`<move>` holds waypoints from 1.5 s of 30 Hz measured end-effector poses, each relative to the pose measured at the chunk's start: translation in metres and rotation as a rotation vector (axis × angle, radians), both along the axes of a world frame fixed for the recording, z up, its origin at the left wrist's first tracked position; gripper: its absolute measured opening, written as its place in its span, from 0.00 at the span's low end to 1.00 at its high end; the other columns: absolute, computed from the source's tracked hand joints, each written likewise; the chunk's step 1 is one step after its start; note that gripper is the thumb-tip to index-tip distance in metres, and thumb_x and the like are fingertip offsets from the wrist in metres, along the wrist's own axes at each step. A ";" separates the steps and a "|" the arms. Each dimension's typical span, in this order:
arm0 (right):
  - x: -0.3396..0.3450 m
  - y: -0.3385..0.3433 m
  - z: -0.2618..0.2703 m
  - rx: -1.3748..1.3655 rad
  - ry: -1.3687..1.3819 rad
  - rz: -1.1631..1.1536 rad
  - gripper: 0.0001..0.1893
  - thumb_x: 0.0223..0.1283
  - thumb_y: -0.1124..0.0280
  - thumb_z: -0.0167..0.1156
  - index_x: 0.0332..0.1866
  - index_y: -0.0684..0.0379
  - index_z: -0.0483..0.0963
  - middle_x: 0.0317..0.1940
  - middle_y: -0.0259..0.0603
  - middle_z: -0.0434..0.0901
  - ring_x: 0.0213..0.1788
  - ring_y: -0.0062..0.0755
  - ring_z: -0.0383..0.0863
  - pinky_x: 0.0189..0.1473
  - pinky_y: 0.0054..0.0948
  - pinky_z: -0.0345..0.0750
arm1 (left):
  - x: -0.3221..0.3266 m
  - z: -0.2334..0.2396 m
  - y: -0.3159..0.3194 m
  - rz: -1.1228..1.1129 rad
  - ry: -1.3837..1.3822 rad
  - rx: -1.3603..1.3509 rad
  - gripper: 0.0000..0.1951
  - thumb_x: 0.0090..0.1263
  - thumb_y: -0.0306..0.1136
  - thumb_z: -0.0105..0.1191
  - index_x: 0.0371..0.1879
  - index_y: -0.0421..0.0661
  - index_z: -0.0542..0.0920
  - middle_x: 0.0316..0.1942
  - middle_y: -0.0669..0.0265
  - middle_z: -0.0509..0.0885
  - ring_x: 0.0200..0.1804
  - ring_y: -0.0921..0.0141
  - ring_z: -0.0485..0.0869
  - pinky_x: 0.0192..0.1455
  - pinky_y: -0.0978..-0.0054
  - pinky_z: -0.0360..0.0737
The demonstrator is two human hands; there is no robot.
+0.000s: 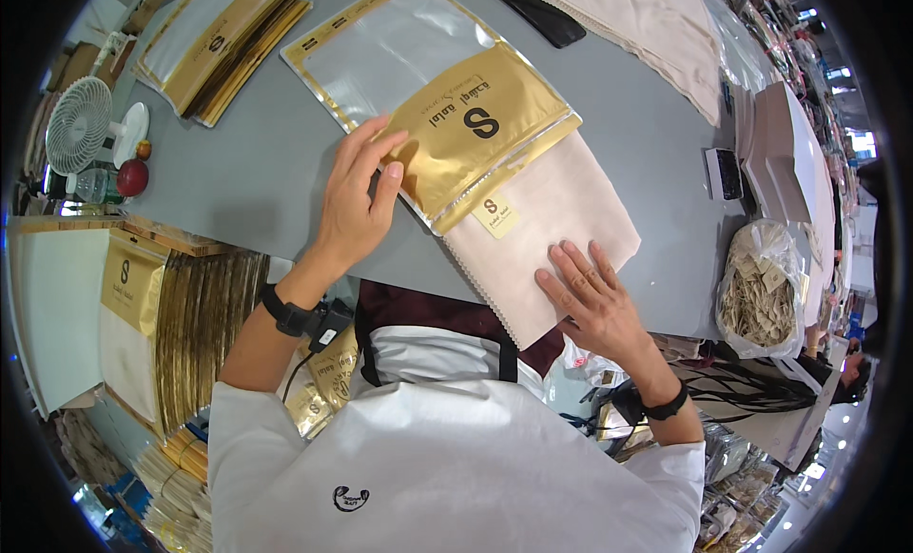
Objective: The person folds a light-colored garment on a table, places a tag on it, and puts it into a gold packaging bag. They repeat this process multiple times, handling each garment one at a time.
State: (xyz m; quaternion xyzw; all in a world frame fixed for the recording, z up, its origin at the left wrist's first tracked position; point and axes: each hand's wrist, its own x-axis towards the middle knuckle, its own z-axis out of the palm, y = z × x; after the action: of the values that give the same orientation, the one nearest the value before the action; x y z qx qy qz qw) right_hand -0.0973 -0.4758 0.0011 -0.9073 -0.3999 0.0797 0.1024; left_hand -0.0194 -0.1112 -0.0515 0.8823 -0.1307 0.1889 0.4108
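Observation:
A gold and clear plastic zip bag (492, 118) lies on the grey table (285, 175). From its open end, towards me, a folded pale pink cloth (528, 246) sticks out, with a small cream tag (497, 215) on it. Whether the cloth reaches inside or lies under the bag I cannot tell. My left hand (367, 182) rests at the bag's left edge, fingertips on the gold part, thumb apart from the fingers. My right hand (588, 296) lies with spread fingers on the cloth near its lower right edge, its thumb partly hidden.
Stacked gold bags (192, 50) lie at the back left, near a white fan (80, 125). A black phone (546, 14) and more pale cloth (642, 32) lie at the back. Right stands a clear bag of tags (762, 289); upright gold bags (135, 282) fill a box at left.

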 end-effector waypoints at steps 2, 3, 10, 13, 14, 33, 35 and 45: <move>-0.003 0.000 -0.011 0.146 0.001 -0.051 0.44 0.45 0.80 0.66 0.77 0.56 0.72 0.79 0.50 0.70 0.83 0.49 0.65 0.86 0.56 0.53 | -0.012 0.003 0.001 -0.021 -0.092 0.014 0.13 0.77 0.28 0.57 0.57 0.42 0.85 0.61 0.54 0.82 0.60 0.54 0.82 0.64 0.60 0.80; -0.001 0.001 -0.015 0.231 0.009 -0.074 0.43 0.43 0.82 0.65 0.75 0.56 0.73 0.76 0.51 0.73 0.81 0.49 0.68 0.85 0.56 0.56 | -0.021 0.005 0.000 -0.040 -0.143 0.034 0.12 0.74 0.26 0.59 0.54 0.43 0.87 0.57 0.55 0.83 0.57 0.55 0.83 0.62 0.60 0.81; 0.027 0.025 -0.009 0.561 -0.121 -0.138 0.37 0.45 0.88 0.63 0.68 0.56 0.79 0.68 0.51 0.81 0.67 0.52 0.84 0.78 0.56 0.73 | -0.061 0.003 -0.041 -0.285 -0.209 0.256 0.12 0.59 0.26 0.66 0.44 0.47 0.90 0.46 0.59 0.85 0.48 0.57 0.85 0.51 0.61 0.82; 0.029 0.037 -0.001 0.545 -0.197 -0.048 0.34 0.51 0.84 0.67 0.68 0.52 0.80 0.71 0.51 0.78 0.70 0.53 0.81 0.78 0.56 0.72 | -0.050 0.004 -0.054 -0.242 0.063 0.248 0.12 0.61 0.29 0.68 0.44 0.43 0.89 0.43 0.54 0.88 0.44 0.50 0.87 0.47 0.56 0.85; 0.029 0.040 0.000 0.469 -0.230 -0.028 0.33 0.52 0.82 0.68 0.68 0.52 0.80 0.72 0.51 0.77 0.71 0.53 0.80 0.77 0.56 0.73 | -0.046 0.005 -0.056 -0.255 0.160 0.185 0.13 0.60 0.30 0.69 0.44 0.42 0.89 0.41 0.51 0.88 0.42 0.47 0.88 0.46 0.54 0.86; 0.092 0.112 -0.013 0.572 -0.109 -0.346 0.41 0.47 0.89 0.62 0.74 0.56 0.72 0.64 0.59 0.81 0.67 0.63 0.80 0.72 0.58 0.74 | 0.009 -0.003 -0.059 -0.207 0.004 0.380 0.20 0.68 0.42 0.64 0.56 0.48 0.86 0.47 0.54 0.91 0.43 0.55 0.91 0.38 0.56 0.89; 0.107 0.120 -0.024 0.582 -0.146 -0.290 0.37 0.48 0.87 0.62 0.70 0.57 0.76 0.62 0.58 0.82 0.65 0.64 0.80 0.73 0.60 0.70 | -0.010 -0.002 -0.069 -0.181 0.111 0.533 0.19 0.71 0.43 0.61 0.55 0.46 0.87 0.41 0.52 0.92 0.37 0.56 0.92 0.33 0.56 0.88; 0.097 0.128 -0.055 0.666 -0.042 -0.224 0.20 0.58 0.69 0.70 0.57 0.54 0.83 0.56 0.45 0.85 0.62 0.55 0.81 0.62 0.50 0.77 | -0.072 0.050 -0.069 -0.322 0.098 0.182 0.22 0.74 0.41 0.60 0.63 0.43 0.82 0.28 0.61 0.88 0.27 0.60 0.87 0.29 0.62 0.81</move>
State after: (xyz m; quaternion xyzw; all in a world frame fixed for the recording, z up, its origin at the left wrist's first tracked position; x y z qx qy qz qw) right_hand -0.0005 -0.3474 -0.0541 -0.8638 -0.3042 -0.0855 0.3925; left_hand -0.0910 -0.1805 -0.0019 0.8916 -0.2666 0.0650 0.3602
